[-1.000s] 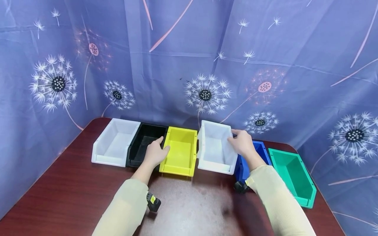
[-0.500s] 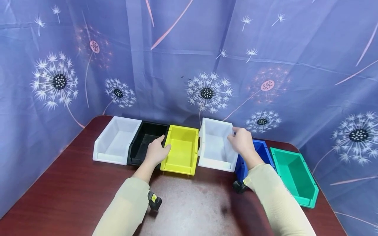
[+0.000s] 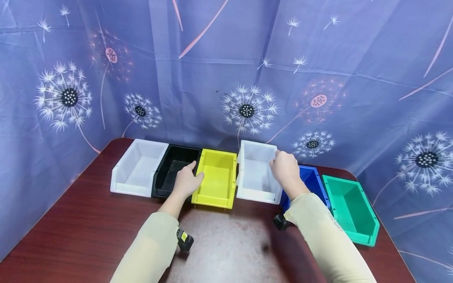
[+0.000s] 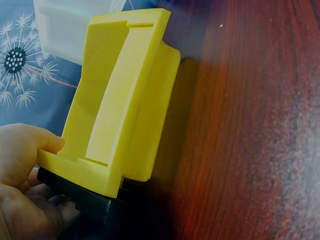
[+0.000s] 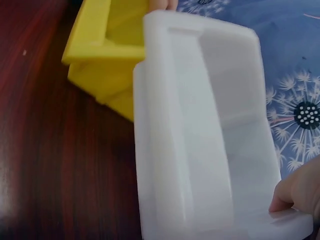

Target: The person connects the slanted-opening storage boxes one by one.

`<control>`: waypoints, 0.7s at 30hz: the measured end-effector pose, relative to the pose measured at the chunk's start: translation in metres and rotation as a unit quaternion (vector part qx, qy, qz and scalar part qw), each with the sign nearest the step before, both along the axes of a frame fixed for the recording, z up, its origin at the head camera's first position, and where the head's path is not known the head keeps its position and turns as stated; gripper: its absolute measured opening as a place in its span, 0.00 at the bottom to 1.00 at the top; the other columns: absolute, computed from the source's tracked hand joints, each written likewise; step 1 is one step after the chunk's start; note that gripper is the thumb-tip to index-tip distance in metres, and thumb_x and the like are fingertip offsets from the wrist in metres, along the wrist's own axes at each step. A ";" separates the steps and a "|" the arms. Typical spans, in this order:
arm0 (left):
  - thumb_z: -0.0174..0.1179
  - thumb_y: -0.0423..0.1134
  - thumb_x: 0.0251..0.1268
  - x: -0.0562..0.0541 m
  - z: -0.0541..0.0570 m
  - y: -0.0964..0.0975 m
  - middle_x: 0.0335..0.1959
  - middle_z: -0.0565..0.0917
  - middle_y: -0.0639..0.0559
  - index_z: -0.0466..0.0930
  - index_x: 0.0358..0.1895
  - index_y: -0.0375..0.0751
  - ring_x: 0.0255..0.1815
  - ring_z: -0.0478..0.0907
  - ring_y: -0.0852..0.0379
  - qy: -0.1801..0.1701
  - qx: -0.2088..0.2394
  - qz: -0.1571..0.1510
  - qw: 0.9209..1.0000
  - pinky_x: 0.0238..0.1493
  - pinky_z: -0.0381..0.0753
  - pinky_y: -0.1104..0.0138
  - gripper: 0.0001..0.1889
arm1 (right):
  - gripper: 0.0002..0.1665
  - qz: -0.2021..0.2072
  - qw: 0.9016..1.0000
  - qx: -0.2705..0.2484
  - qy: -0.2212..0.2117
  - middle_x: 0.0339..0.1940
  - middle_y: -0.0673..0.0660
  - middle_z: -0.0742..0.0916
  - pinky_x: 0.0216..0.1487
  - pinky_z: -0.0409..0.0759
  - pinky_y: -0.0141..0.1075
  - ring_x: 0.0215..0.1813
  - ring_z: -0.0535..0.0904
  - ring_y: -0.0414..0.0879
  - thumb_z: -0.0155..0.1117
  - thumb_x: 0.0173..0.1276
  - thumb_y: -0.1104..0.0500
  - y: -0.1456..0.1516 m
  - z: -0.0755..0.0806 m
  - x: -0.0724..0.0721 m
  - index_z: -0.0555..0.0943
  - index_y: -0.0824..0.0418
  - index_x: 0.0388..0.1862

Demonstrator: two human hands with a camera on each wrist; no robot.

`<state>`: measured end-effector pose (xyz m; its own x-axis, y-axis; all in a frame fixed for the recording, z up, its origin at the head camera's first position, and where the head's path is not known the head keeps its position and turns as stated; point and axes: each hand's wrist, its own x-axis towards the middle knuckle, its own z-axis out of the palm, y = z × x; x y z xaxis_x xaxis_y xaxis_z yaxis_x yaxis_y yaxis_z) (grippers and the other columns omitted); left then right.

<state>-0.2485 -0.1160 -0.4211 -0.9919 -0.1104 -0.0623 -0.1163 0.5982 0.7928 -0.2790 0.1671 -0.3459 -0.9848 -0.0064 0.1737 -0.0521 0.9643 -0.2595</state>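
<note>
The left hand (image 3: 186,181) pinches the left wall of a yellow storage bin (image 3: 215,181), its thumb inside that bin and its fingers over the black bin (image 3: 173,169). In the left wrist view the thumb hooks over the yellow rim, with the other fingers partly hidden beside the black bin's edge. On the right, the right hand (image 3: 286,169) grips the right wall of a white bin (image 3: 257,171). This white bin (image 5: 200,140) stands beside the yellow one, a narrow gap between them; whether its base touches the table cannot be told.
A second white bin (image 3: 139,169) stands at the far left, against the black one. Under the right forearm is a blue bin (image 3: 311,182), partly hidden; a green bin (image 3: 352,212) sits angled at the right. A patterned blue curtain (image 3: 198,90) hangs behind the reddish-brown table (image 3: 88,224).
The right hand has moved slightly left and turned a little, and the white bin in it has shifted slightly towards the yellow one. The left hand keeps its hold on the yellow bin.
</note>
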 end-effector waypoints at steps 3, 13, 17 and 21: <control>0.53 0.43 0.66 0.000 0.000 0.000 0.71 0.64 0.41 0.58 0.71 0.35 0.72 0.61 0.44 0.000 -0.001 0.001 1.000 0.68 0.65 0.51 0.32 | 0.19 -0.014 1.000 0.008 -0.007 0.41 0.74 0.84 0.31 0.79 0.53 0.39 0.81 0.67 0.47 0.64 0.64 -0.004 -0.002 0.001 0.78 0.69 0.49; 0.53 0.43 0.67 0.000 0.000 0.001 0.71 0.63 0.40 0.57 0.72 0.35 0.72 0.60 0.44 -0.010 0.001 0.003 1.000 0.68 0.64 0.51 0.32 | 0.50 -0.010 0.996 0.001 -0.094 0.74 0.74 0.52 0.45 0.78 0.58 0.64 0.67 0.72 0.36 0.67 0.27 -0.020 -0.006 0.008 0.60 0.63 0.73; 0.52 0.42 0.67 0.000 0.002 0.002 0.71 0.64 0.40 0.57 0.72 0.35 0.72 0.60 0.44 -0.005 0.002 0.004 1.000 0.68 0.64 0.51 0.32 | 0.61 -0.013 0.991 -0.035 -0.126 0.76 0.71 0.41 0.48 0.73 0.62 0.68 0.57 0.75 0.30 0.54 0.15 -0.025 -0.005 0.010 0.56 0.54 0.75; 0.52 0.42 0.67 0.002 0.002 0.001 0.71 0.64 0.41 0.58 0.71 0.35 0.72 0.61 0.44 -0.002 0.001 0.003 1.000 0.68 0.65 0.52 0.32 | 0.60 -0.002 0.992 -0.036 -0.124 0.77 0.68 0.40 0.53 0.69 0.64 0.68 0.56 0.75 0.32 0.53 0.15 -0.029 -0.003 0.012 0.57 0.50 0.75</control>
